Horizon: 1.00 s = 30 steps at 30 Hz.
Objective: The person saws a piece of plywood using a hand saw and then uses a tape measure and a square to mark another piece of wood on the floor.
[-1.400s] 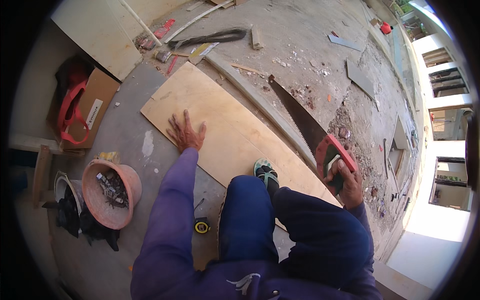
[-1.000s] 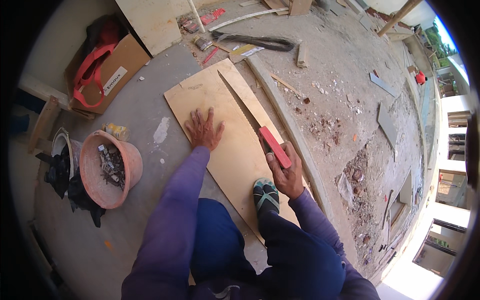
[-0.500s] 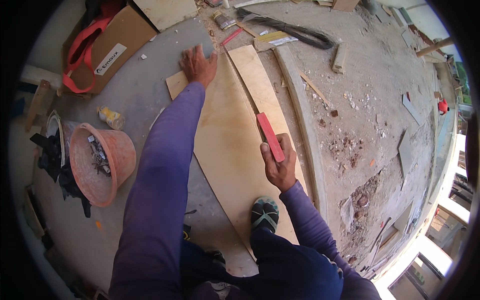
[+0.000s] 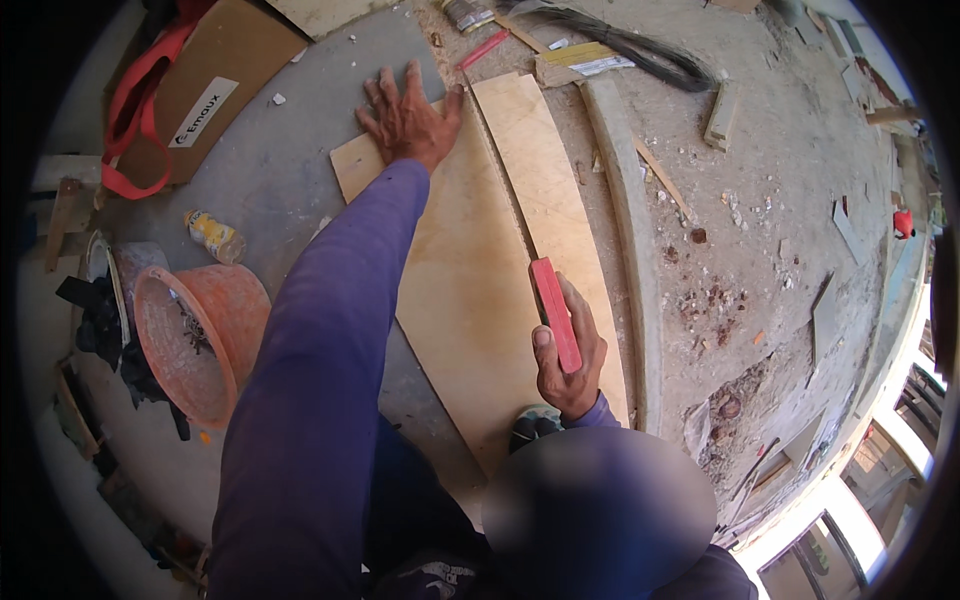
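Head view: left hand point(image 4: 412, 125) lying splayed, empty, on the board point(image 4: 452, 285) on the floor point(image 4: 340, 85); right hand point(image 4: 574, 358) gripping the saw point(image 4: 556, 315). Saw jumping could be nicking the left thumb point(image 4: 453, 101) (sitting close to its line).

cardboard box point(image 4: 235, 65) with red strap point(image 4: 140, 96), yellow-labelled bottle point(image 4: 212, 236) near orange bucket point(image 4: 245, 298), bundle of dark wire point(image 4: 660, 58)

Smooth grey floor point(image 4: 320, 110) lies on the left; rough, rubble-strewn ground point(image 4: 790, 225) spreads on the right, a low pale kerb point(image 4: 628, 250) along its near side. Lower right, strong daylight whitens a wall point(image 4: 859, 532) with a dark-framed window point(image 4: 815, 555)
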{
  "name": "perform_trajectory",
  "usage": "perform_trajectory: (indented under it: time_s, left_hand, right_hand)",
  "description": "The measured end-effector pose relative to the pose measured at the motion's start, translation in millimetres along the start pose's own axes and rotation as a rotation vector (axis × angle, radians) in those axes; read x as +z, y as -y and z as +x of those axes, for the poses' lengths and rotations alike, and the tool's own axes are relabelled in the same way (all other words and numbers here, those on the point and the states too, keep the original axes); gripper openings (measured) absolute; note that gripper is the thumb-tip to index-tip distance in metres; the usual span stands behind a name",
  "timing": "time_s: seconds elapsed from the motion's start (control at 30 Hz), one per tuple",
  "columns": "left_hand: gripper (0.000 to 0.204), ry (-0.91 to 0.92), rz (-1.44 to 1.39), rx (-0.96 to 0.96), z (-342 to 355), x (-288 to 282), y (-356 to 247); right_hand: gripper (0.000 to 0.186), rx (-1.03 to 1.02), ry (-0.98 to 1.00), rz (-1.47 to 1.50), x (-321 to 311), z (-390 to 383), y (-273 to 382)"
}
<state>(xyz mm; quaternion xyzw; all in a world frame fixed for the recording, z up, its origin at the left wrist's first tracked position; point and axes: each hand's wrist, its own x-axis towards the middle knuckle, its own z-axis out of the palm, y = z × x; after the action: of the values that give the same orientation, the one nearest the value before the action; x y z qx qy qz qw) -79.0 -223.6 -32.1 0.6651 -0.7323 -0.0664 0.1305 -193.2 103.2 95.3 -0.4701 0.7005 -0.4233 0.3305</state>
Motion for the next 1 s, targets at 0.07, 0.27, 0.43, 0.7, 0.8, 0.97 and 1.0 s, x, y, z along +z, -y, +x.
perform_trajectory:
  time_s: [0.07, 0.27, 0.43, 0.7, 0.8, 0.97, 1.0]
  left_hand:
    - [0.089, 0.004, 0.009, 0.001, 0.9, -0.8, 2.1]
    - [0.089, -0.002, 0.007, 0.013, 0.7, 1.0, 0.6]
    - [0.087, -0.027, 0.014, 0.022, -1.0, 1.7, 3.4]
    - [0.082, -0.083, -0.260, 0.096, -6.9, -5.1, 21.3]
    - [0.082, -0.101, -0.274, 0.188, -53.1, -8.5, 31.7]
    - [0.081, 0.165, -0.055, 0.230, -172.0, -45.6, 33.3]
    - [0.081, 0.155, -0.049, 0.232, -169.5, -47.8, 36.7]
  right_hand:
    - [0.061, 0.018, 0.003, 0.040, 0.7, -3.1, 0.1]
    - [0.061, 0.051, 0.025, 0.029, -4.3, 0.4, 2.4]
    - [0.057, -0.054, -0.004, -0.004, -3.6, 2.1, -2.7]
    - [0.048, -0.172, -0.073, -0.025, 26.2, 32.8, 14.1]
    - [0.045, -0.175, -0.080, 0.016, 26.0, 37.8, 15.4]
    - [0.046, -0.115, -0.060, -0.018, 16.4, 30.9, 17.2]
    - [0.046, -0.101, -0.045, -0.012, 16.4, 31.3, 17.8]
